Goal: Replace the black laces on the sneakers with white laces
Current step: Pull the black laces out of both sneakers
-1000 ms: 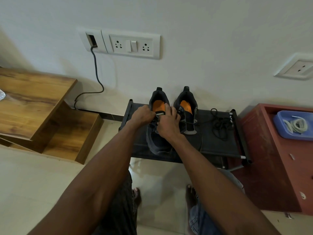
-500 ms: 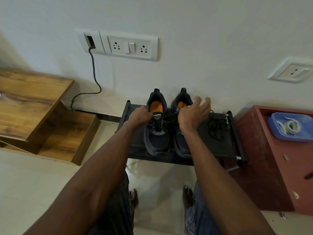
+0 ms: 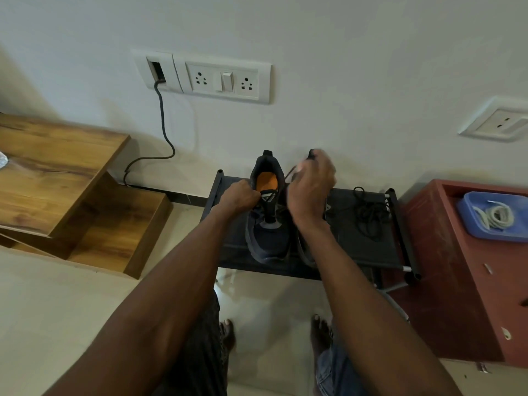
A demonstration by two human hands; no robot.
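On the black shoe rack (image 3: 368,252) against the wall stand two dark sneakers. The left hand (image 3: 238,197) grips the collar of the left sneaker (image 3: 267,207) with curled fingers and keeps it steady. The right hand (image 3: 310,190) is raised over the right sneaker (image 3: 313,155), and its fingers pinch a black lace (image 3: 290,174) that runs up from the left sneaker. The step in hand seems to be the unthreading of this lace. Next, the lace must come fully out of the eyelets, and then the white laces (image 3: 494,215) are needed; they lie in the blue tray (image 3: 468,212) on the red cabinet (image 3: 457,295), far right. One loose black lace (image 3: 370,212) lies already on the rack. The right hand is blurred, so I cannot tell exactly which fingers pinch. It also hides most of the right sneaker.
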